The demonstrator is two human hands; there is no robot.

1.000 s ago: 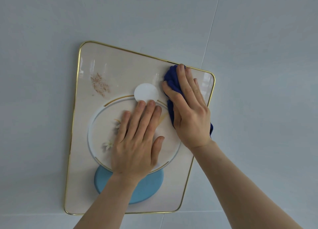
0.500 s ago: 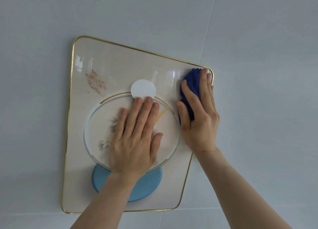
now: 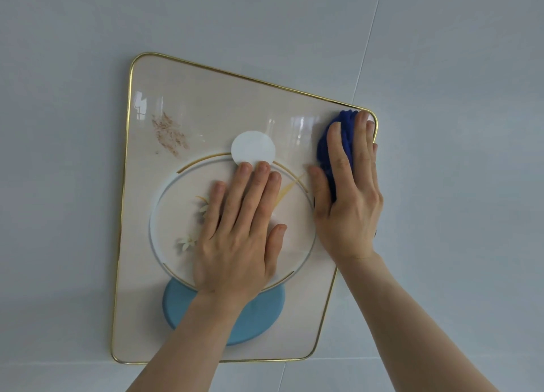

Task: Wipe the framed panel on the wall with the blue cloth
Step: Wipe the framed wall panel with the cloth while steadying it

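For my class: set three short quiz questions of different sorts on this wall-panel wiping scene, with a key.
1. True or false: the left hand holds the blue cloth.
2. Which corner of the framed panel is the cloth at? A upper right, B lower left, C lower right.
3. Fill in: the brownish smudge lies toward the panel's upper ____ corner.

Key: 1 false, the right hand presses it; the left lies flat on the panel. 2 A. 3 left.

The framed panel [image 3: 206,97] is cream with a gold rim, printed with white and light-blue discs. A brownish speckled smear [image 3: 169,134] lies up-left of the white disc [image 3: 253,150]; the cloth [image 3: 338,144] is deep blue.
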